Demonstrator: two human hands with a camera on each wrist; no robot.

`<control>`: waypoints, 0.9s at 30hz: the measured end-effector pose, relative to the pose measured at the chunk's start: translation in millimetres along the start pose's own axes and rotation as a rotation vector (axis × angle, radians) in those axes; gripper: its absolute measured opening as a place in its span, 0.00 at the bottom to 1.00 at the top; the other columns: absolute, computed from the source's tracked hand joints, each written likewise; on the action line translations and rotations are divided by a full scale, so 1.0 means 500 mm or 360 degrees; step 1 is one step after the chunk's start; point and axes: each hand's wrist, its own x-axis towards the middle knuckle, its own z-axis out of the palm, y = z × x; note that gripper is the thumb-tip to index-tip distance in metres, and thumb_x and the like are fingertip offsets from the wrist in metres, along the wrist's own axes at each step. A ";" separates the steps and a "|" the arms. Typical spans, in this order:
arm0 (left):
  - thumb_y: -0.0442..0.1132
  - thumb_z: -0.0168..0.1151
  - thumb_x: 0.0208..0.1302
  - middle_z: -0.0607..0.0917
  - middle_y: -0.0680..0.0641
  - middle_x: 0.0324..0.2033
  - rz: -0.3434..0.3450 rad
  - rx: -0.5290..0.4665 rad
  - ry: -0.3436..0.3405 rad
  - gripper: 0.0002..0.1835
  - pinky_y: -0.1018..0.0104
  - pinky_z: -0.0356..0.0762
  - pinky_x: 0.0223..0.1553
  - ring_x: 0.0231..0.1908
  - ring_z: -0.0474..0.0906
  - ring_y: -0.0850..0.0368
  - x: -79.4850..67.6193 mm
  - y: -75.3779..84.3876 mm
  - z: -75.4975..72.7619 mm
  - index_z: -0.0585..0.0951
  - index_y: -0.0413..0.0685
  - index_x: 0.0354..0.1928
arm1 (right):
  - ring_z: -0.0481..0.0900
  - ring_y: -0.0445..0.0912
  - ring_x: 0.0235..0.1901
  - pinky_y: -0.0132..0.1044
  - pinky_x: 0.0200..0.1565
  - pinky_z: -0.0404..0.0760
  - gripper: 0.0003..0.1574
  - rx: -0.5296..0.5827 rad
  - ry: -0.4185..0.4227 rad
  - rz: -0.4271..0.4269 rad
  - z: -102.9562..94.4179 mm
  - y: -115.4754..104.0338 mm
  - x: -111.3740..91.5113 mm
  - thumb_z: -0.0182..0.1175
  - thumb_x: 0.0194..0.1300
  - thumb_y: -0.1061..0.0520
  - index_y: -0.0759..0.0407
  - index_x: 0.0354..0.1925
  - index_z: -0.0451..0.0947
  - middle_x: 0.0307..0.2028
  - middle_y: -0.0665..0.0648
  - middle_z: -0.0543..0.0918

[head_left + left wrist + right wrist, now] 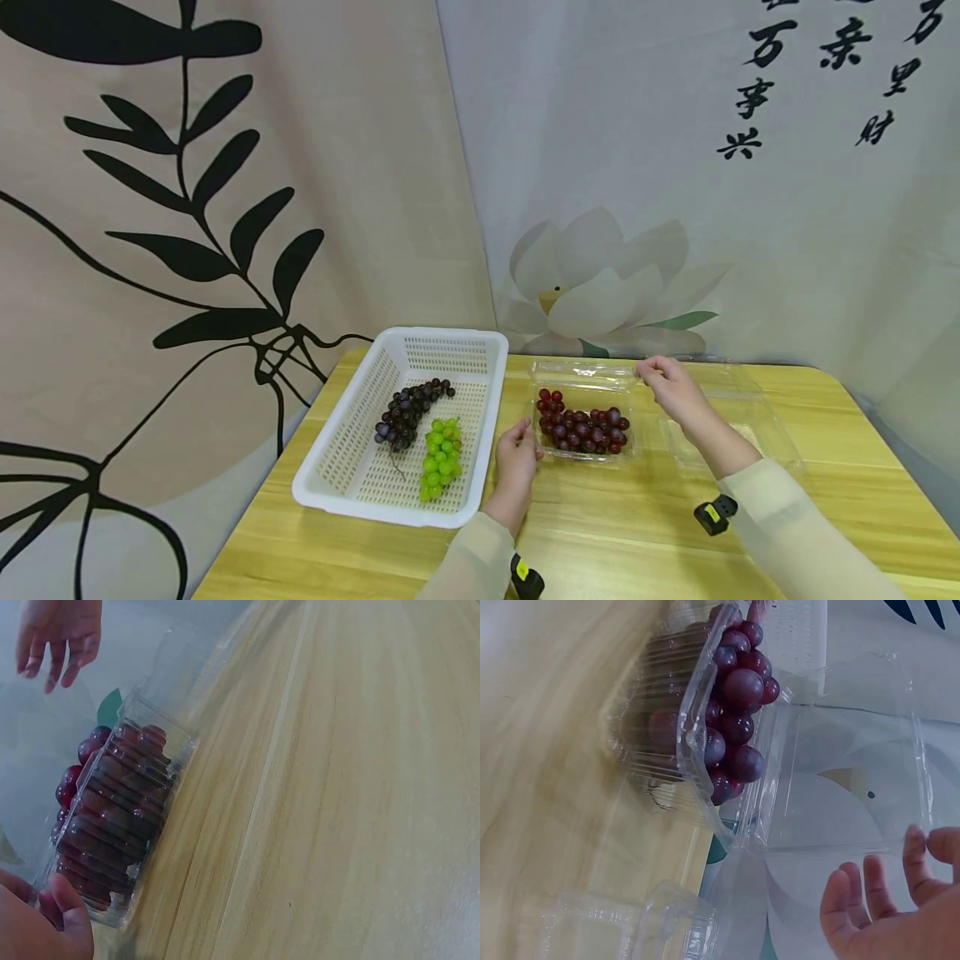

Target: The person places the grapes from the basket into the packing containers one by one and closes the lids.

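Note:
A clear plastic clamshell box [555, 454] holds a bunch of dark red grapes [585, 432] on the table. Its hinged lid [840, 780] stands raised at the far side. At the box's left edge, my left hand [516, 462] grips the rim between thumb and fingers, as the left wrist view [45, 922] also shows. My right hand [672, 390] pinches the lid's free edge at its right corner with thumb and forefinger. The other right-hand fingers are spread loosely in the right wrist view.
Left of the box stands a white plastic basket [318, 492] with black grapes [408, 412] and green grapes [441, 460]. Another open clear box [776, 450] lies to the right, partly behind my right forearm. A printed curtain [375, 167] hangs behind the wooden table [622, 533].

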 end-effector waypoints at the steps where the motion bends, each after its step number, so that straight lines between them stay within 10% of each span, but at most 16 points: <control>1: 0.34 0.49 0.69 0.77 0.38 0.40 0.0001 -0.0012 -0.0006 0.21 0.71 0.73 0.25 0.24 0.72 0.62 0.001 0.000 0.000 0.71 0.34 0.61 | 0.69 0.53 0.42 0.37 0.38 0.71 0.30 -0.0002 -0.0012 -0.0004 0.001 0.001 -0.003 0.40 0.75 0.43 0.69 0.50 0.70 0.54 0.66 0.67; 8: 0.37 0.44 0.70 0.69 0.54 0.18 -0.0041 -0.0138 -0.0057 0.21 0.72 0.71 0.25 0.21 0.69 0.63 0.004 0.003 0.000 0.70 0.29 0.59 | 0.65 0.45 0.27 0.37 0.30 0.70 0.24 -0.0002 -0.0066 -0.0054 0.009 0.010 -0.023 0.43 0.74 0.46 0.68 0.44 0.69 0.40 0.62 0.70; 16: 0.49 0.34 0.75 0.70 0.54 0.22 -0.0102 -0.0233 -0.0077 0.28 0.71 0.70 0.25 0.20 0.69 0.63 0.006 0.011 -0.005 0.73 0.31 0.55 | 0.71 0.47 0.30 0.37 0.29 0.71 0.14 -0.0197 -0.0051 -0.0162 0.027 0.031 -0.051 0.52 0.70 0.55 0.67 0.42 0.67 0.44 0.66 0.71; 27: 0.56 0.30 0.75 0.70 0.52 0.25 -0.0116 -0.0251 -0.0101 0.35 0.69 0.73 0.28 0.23 0.67 0.61 0.001 0.014 -0.009 0.69 0.31 0.61 | 0.74 0.50 0.33 0.38 0.30 0.77 0.26 -0.0238 -0.0136 -0.0088 0.053 0.061 -0.081 0.55 0.67 0.57 0.73 0.55 0.62 0.47 0.71 0.71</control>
